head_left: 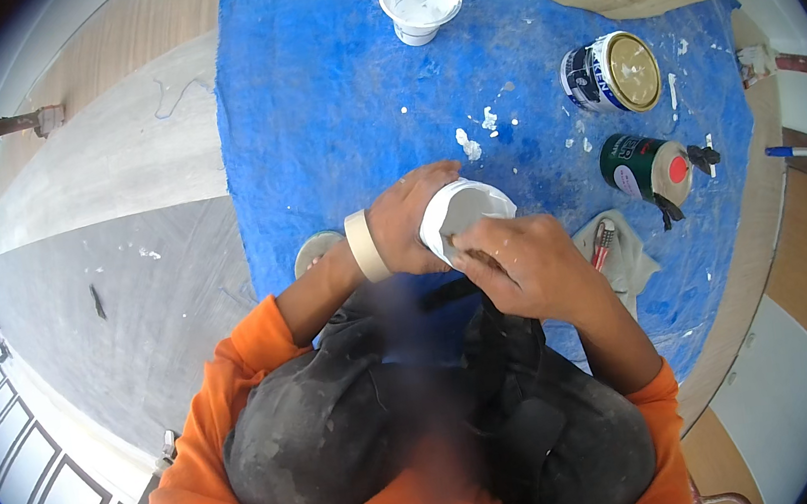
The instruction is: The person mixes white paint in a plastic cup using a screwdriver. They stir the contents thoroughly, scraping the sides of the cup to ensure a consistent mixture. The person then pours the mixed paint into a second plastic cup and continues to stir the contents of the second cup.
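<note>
Head view, left to right: grey boarding [155,282] runs up to the left edge of the blue sheet [323,91]. Just inside that edge, a pale round piece [315,251] shows partly from behind the left forearm; what it is, I cannot tell. A beige tape ring [367,246] sits around the left wrist. Beyond it, the left hand [408,221] is curled around the outside of a white cup [466,206], gripping its wall, mouth tipped up toward the wearer. Farther off, near the sheet's far edge, stands a white tub [416,27] with pale residue inside; white blobs [469,146] dot the sheet between tub and cup.

From the cup's right side, the right hand [531,262] reaches over the rim, fingers bunched together at the mouth; whether they pinch something or only press the wall is hidden. The step in hand appears to be working at the cup's rim or inside. Judging by that, the next move calls for the left to brace the thin wall while the right works without crushing it.

Right of that, a grey rag [641,271] carries a red-handled tool [604,242]; toward the sheet's right edge are a gold-lidded can [594,77] and a green can [627,167].
</note>
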Action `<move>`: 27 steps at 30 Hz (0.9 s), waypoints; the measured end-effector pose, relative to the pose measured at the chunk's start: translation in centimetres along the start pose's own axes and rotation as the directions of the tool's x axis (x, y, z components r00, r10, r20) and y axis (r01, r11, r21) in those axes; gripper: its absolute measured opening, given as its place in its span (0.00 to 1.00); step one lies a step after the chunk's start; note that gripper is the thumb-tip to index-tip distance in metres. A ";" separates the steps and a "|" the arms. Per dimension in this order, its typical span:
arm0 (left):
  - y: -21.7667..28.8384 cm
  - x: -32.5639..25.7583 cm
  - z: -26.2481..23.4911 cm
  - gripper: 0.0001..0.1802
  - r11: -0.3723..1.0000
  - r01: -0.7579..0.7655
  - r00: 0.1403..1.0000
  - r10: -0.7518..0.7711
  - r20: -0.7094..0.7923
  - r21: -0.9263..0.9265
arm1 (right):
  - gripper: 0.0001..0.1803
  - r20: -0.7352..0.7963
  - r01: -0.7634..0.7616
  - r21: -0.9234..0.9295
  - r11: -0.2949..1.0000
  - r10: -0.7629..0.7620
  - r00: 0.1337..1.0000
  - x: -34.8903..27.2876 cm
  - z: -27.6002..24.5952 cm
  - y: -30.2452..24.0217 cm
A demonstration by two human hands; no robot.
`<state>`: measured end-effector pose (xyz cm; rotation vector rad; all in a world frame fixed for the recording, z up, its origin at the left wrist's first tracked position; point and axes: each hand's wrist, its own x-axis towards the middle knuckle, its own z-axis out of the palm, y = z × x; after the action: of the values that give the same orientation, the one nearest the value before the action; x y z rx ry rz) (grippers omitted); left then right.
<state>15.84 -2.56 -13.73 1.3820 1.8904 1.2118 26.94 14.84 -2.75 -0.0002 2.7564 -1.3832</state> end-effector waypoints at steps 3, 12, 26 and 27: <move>0.0 0.1 0.0 0.53 1.000 -0.003 1.000 0.003 0.011 0.008 | 0.08 -0.093 -0.058 -0.070 0.996 0.051 0.994 0.5 0.0 0.5; -0.1 0.1 -0.1 0.51 0.999 0.009 1.000 -0.009 0.023 -0.031 | 0.07 -0.044 -0.143 -0.175 0.974 0.138 0.989 0.3 -2.0 0.2; 0.1 0.2 -0.2 0.50 0.999 0.007 1.000 -0.007 0.000 -0.047 | 0.08 -0.058 -0.129 -0.147 0.981 0.122 0.991 -0.1 -2.0 0.0; 0.1 0.3 -0.3 0.50 0.999 0.006 1.000 -0.005 0.012 -0.032 | 0.08 -0.001 -0.141 -0.247 0.959 0.146 0.989 -0.2 -2.4 0.0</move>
<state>15.56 -2.40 -13.52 1.3636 1.8578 1.2226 27.01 16.77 -1.26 0.1720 2.8287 -0.9958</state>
